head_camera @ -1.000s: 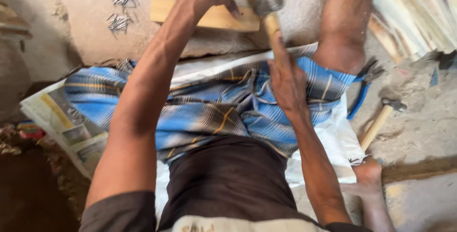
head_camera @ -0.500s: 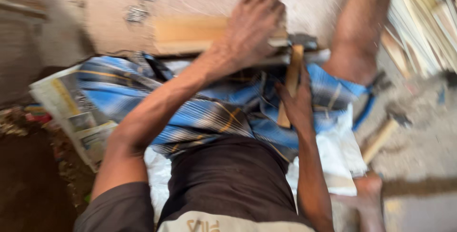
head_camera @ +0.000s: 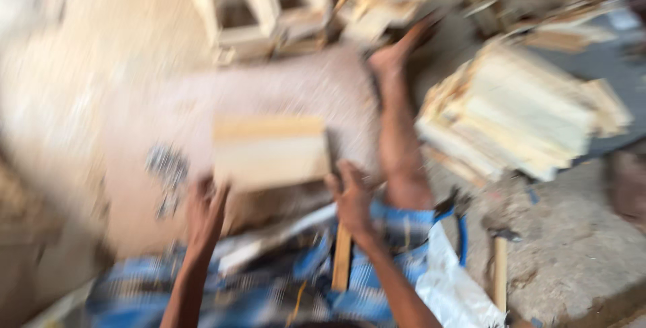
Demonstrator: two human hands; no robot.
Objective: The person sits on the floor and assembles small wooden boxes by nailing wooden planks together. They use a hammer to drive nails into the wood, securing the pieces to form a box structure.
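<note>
The view is badly blurred. A pale wooden board [head_camera: 269, 150] lies on a stone block in front of me. My left hand [head_camera: 205, 210] is at its near left corner and seems to grip the edge. At the near right corner, my right hand [head_camera: 351, 197] is closed around the wooden handle of a hammer [head_camera: 342, 261], which hangs down over my blue checked cloth [head_camera: 269, 294]. The hammer's head is hidden by the hand and the blur.
My bare leg [head_camera: 398, 133] stretches away to the right of the board. There is a stack of wooden slats [head_camera: 525, 119] at right, wooden frames [head_camera: 256, 5] at the back and a heap of nails [head_camera: 165, 166] at left. A second hammer [head_camera: 499, 267] and a white bag [head_camera: 451, 287] lie on the floor.
The camera has tilted up, showing more floor ahead. My left hand has slid from the top of the board to its near left corner. The hammer has come down, handle pointing at me.
</note>
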